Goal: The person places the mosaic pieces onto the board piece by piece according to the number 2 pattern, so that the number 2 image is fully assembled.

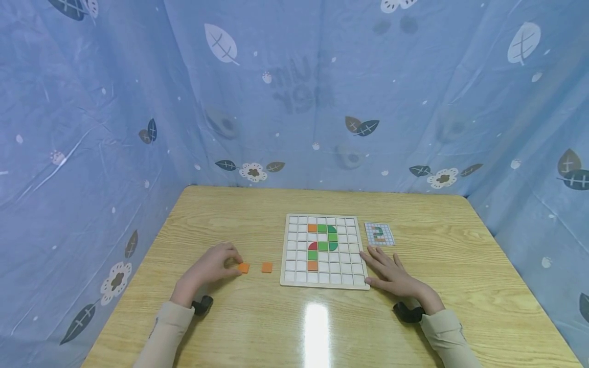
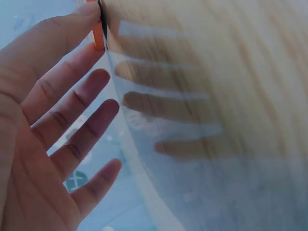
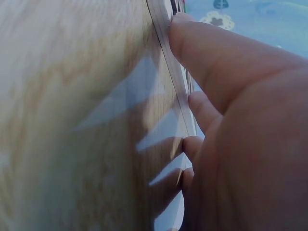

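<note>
On the left of the table, my left hand (image 1: 212,266) pinches a small square orange tile (image 1: 244,268) between thumb and index finger; in the left wrist view the tile (image 2: 98,36) stands on edge there, the other fingers spread. A second orange tile (image 1: 267,267) lies flat just to its right. The white gridded board (image 1: 284,240) lies at the centre, bearing orange, green and red pieces in a question-mark-like shape. My right hand (image 1: 391,275) rests at the board's right edge with fingers extended, thumb and fingertips touching the frame (image 3: 166,45).
A small printed pattern card (image 1: 388,236) lies right of the board, beyond my right fingertips. The wooden table (image 1: 257,327) meets a blue patterned curtain (image 1: 285,102) at the back and sides. Black straps (image 1: 407,313) sit at both wrists.
</note>
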`<state>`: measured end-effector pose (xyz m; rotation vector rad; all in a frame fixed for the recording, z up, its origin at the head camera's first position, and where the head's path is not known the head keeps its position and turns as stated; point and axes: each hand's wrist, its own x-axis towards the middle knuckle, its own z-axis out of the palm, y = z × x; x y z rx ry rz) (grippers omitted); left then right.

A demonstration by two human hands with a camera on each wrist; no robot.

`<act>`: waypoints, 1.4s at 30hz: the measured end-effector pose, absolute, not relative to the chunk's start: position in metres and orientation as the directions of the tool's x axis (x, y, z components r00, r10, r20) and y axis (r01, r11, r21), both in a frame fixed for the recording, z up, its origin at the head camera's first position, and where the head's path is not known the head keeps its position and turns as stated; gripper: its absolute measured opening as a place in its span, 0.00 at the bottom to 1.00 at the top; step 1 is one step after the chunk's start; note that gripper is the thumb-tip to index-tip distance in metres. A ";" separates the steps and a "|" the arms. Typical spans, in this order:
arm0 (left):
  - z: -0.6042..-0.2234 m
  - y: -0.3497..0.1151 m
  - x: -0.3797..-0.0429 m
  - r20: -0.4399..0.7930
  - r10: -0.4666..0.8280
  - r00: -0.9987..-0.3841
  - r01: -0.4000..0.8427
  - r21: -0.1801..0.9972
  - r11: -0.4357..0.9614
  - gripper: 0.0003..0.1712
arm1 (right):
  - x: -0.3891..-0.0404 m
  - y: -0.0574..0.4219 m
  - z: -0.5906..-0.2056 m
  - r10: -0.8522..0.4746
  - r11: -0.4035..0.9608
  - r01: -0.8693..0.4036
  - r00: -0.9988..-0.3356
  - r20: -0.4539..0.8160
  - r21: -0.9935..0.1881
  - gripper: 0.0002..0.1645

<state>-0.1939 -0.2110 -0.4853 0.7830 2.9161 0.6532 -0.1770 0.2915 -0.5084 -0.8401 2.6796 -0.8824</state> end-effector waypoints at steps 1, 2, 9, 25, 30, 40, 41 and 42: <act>-0.485 -0.211 -0.194 0.059 0.490 -0.870 0.468 0.413 0.781 0.13 | -0.177 0.291 -0.508 -0.573 0.662 -0.456 -0.820 -0.010 -0.595 0.41; -0.485 -0.210 -0.194 0.061 0.491 -0.869 0.470 0.411 0.781 0.13 | -0.177 0.292 -0.508 -0.572 0.663 -0.455 -0.820 -0.010 -0.594 0.41; -0.484 -0.207 -0.197 0.081 0.504 -0.860 0.488 0.422 0.764 0.13 | -0.177 0.292 -0.509 -0.573 0.663 -0.458 -0.820 -0.007 -0.592 0.40; -0.487 -0.191 -0.206 0.112 0.524 -0.844 0.520 0.407 0.751 0.12 | -0.177 0.292 -0.511 -0.564 0.675 -0.461 -0.826 0.000 -0.576 0.40; -0.484 -0.184 -0.210 0.110 0.537 -0.836 0.533 0.392 0.750 0.12 | -0.176 0.291 -0.510 -0.562 0.678 -0.459 -0.827 -0.001 -0.574 0.40; -0.478 -0.168 -0.218 0.153 0.606 -0.780 0.617 0.351 0.705 0.14 | -0.176 0.291 -0.509 -0.566 0.666 -0.459 -0.824 0.002 -0.588 0.40; -0.478 -0.166 -0.219 0.156 0.611 -0.776 0.622 0.349 0.701 0.15 | -0.176 0.291 -0.510 -0.567 0.665 -0.460 -0.824 0.003 -0.588 0.40; -0.477 -0.164 -0.220 0.160 0.616 -0.771 0.628 0.346 0.696 0.15 | -0.176 0.291 -0.510 -0.568 0.664 -0.461 -0.823 0.003 -0.589 0.40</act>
